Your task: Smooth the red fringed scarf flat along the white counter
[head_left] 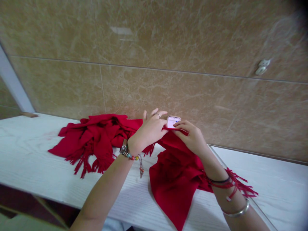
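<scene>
A red fringed scarf (178, 166) lies partly bunched on the white bench top, one pointed corner hanging toward the front edge. My left hand (150, 130) pinches its raised upper edge between thumb and finger, the other fingers lifted, a ring on one. Close by on the right, my right hand (190, 134) grips the same edge, so a short taut stretch of cloth runs between them. Just behind that edge a phone (173, 121) with a lit screen shows, its lower part hidden by the cloth and fingers.
More crumpled red fringed cloth (96, 138) is heaped on the left of the white bench top (31, 147). A brown marbled tile wall (168, 86) rises right behind, with a small white fitting (262, 66) on it at the right. A seam crosses the bench at the right.
</scene>
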`<state>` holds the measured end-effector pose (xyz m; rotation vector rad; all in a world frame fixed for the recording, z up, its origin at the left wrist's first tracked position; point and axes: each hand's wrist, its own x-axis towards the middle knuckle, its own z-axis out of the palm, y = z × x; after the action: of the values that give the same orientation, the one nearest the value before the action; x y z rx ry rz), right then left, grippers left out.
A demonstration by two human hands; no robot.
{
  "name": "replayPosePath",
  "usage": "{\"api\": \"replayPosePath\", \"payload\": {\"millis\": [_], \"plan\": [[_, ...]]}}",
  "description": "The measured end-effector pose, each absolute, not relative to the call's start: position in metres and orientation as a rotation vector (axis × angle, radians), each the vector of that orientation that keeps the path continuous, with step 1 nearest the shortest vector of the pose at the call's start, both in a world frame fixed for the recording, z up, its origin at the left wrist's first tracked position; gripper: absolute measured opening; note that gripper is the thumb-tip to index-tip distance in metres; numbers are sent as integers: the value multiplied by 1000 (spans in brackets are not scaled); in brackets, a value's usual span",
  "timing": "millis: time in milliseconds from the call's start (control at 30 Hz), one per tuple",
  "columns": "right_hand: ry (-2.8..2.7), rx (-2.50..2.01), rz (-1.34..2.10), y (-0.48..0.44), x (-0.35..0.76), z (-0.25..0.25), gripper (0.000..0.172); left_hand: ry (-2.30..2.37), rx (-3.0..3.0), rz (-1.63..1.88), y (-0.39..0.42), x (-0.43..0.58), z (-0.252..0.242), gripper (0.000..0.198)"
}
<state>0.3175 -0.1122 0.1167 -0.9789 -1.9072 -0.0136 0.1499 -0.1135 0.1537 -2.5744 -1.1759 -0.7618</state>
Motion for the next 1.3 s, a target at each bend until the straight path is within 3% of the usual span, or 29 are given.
{"api": "replayPosePath", "payload": {"millis": [200,500,633,767,967,1067,1200,1300], "plan": [[-1622,-1081,-54,-106,334,120,15,-1334,-2401,-930,-108,145,153,13],[-1526,-1086,-138,-108,327,118,16,-1259,-2586,-819,-109,161,143,43],[-1495,-1104,-128,-104,330,117,16,-1208,-2491,-904,-118,160,146,34],[-1492,-1113,-104,-101,333,115,16,-857,-2511,-834,-125,158,150,39],[-1486,-1127,-99,-102,333,116,18,-757,-2465,-785,-115,170,141,7],[-1455,-1118,-96,-100,334,116,19,-718,-2467,-839,-112,170,140,10],[-1444,-1086,-87,-97,337,115,21,-655,-2434,-911,-115,170,139,37],[-1445,-1065,-54,-96,337,114,21,-636,-2366,-918,-114,176,135,24]]}}
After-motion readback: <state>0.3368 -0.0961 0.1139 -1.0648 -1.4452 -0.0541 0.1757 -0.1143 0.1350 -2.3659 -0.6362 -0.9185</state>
